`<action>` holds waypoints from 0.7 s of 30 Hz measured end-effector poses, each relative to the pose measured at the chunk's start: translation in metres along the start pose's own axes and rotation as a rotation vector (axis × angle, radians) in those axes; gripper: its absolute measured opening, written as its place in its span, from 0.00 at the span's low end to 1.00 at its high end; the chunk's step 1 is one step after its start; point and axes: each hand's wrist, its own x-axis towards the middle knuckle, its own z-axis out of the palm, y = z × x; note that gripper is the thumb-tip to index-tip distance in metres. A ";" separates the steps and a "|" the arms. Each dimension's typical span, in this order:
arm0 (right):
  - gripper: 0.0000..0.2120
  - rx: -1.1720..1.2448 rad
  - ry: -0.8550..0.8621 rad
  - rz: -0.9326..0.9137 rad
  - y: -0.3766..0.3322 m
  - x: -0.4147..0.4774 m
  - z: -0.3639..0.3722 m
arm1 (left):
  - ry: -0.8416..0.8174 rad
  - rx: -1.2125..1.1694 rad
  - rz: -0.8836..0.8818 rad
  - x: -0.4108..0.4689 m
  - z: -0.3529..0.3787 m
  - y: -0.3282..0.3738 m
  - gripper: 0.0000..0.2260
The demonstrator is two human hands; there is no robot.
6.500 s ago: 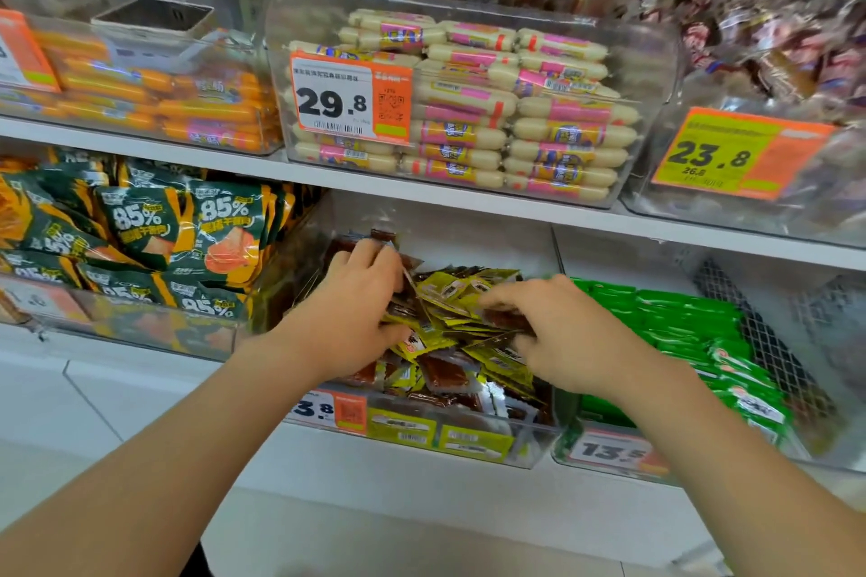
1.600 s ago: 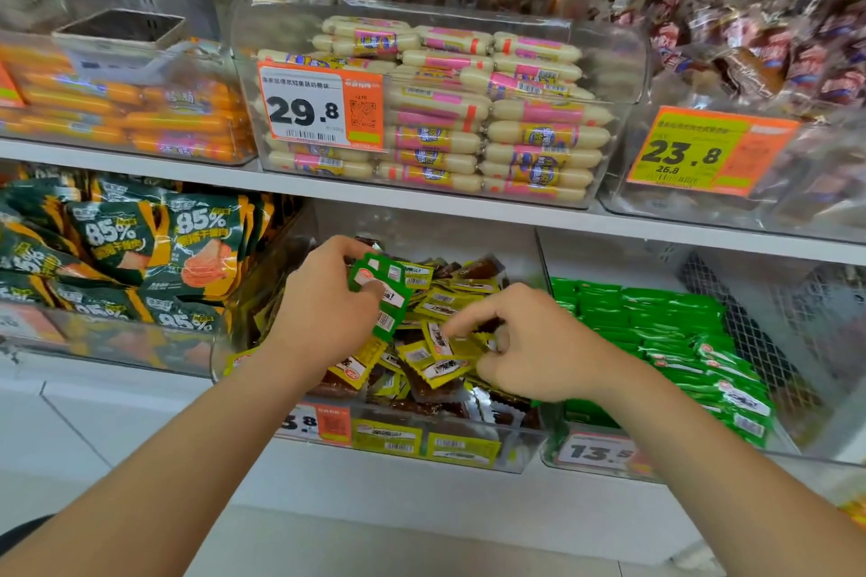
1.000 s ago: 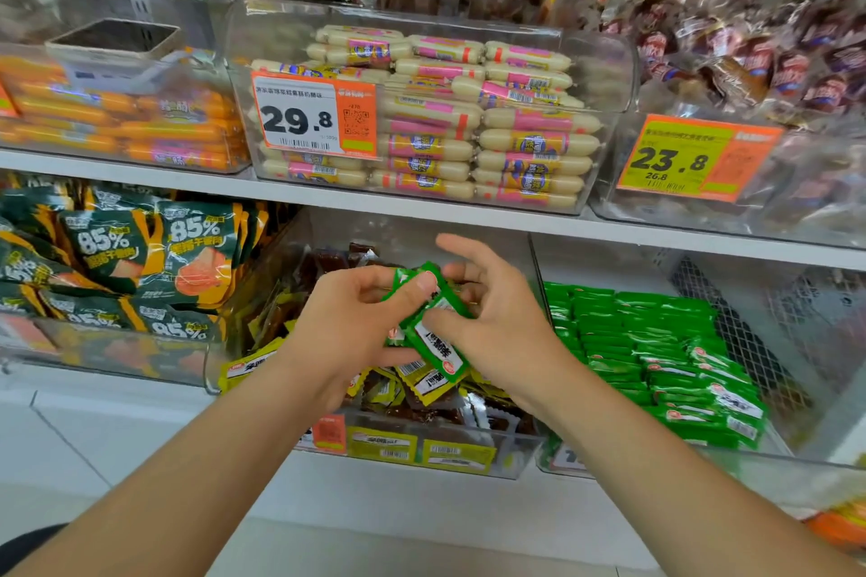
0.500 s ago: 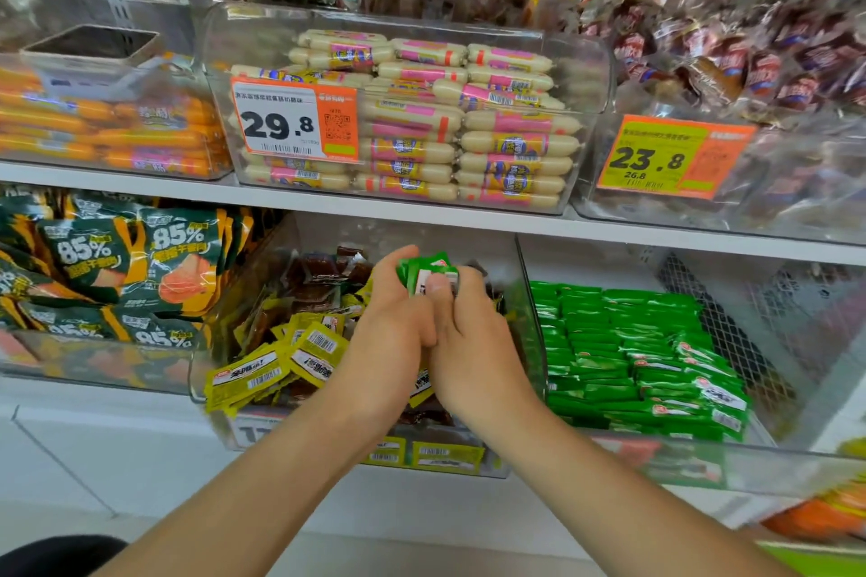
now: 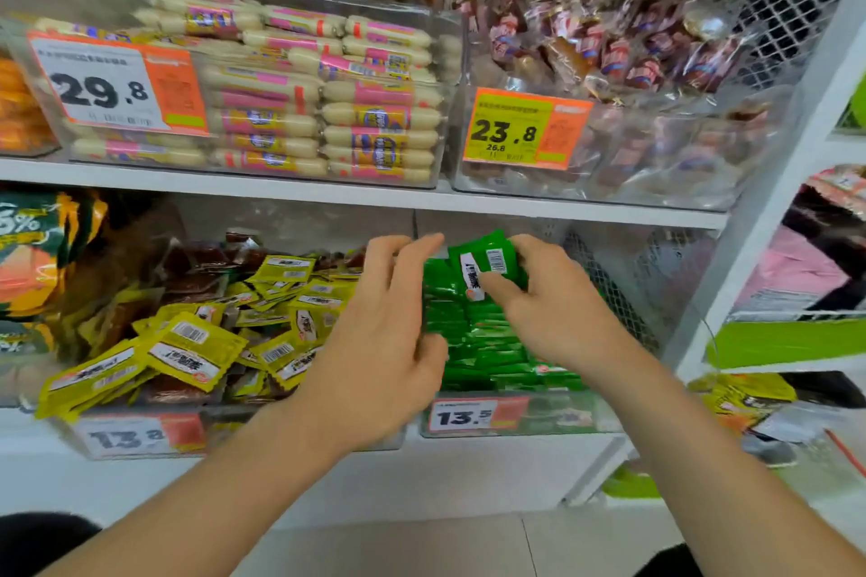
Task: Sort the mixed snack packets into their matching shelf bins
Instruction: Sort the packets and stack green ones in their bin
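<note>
My right hand (image 5: 557,309) grips a small bunch of green packets (image 5: 487,260) and holds it over the clear bin of green packets (image 5: 529,417) on the lower shelf. My left hand (image 5: 389,337) hovers just left of the bunch with its fingers spread and nothing in it, in front of the wall between the two bins. The clear bin to the left (image 5: 140,433) holds yellow packets (image 5: 187,344) mixed with dark brown ones (image 5: 206,258).
Above, a white shelf board (image 5: 328,194) carries bins of cream sausages (image 5: 328,108) and dark wrapped snacks (image 5: 632,61). Green-and-orange bags (image 5: 33,258) fill the far left. A wire mesh side (image 5: 609,290) and a white upright (image 5: 768,201) close the right.
Both hands moved right from the yellow-packet bin to the green-packet bin. The green packets passed from my left hand into my right. My left hand has let go.
</note>
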 end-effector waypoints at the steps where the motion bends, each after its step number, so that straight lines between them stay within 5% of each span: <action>1: 0.04 -0.101 0.004 0.037 0.016 0.000 -0.008 | -0.037 0.076 0.071 0.004 0.010 0.005 0.29; 4: 0.04 -0.378 -0.011 0.181 0.062 0.001 -0.027 | -0.190 0.280 0.224 0.019 0.041 0.013 0.18; 9: 0.04 -0.610 -0.178 0.430 0.102 -0.004 -0.042 | -0.310 0.316 0.144 0.035 0.093 0.022 0.15; 12: 0.16 -0.662 -0.279 0.495 0.118 0.004 -0.036 | -0.332 0.311 0.106 0.047 0.114 0.019 0.15; 16: 0.18 -0.665 -0.435 0.555 0.139 0.019 -0.021 | -0.420 0.283 0.029 0.053 0.137 0.011 0.17; 21: 0.20 -0.601 -0.341 0.566 0.155 0.023 -0.013 | -0.473 0.272 -0.004 0.052 0.148 0.009 0.20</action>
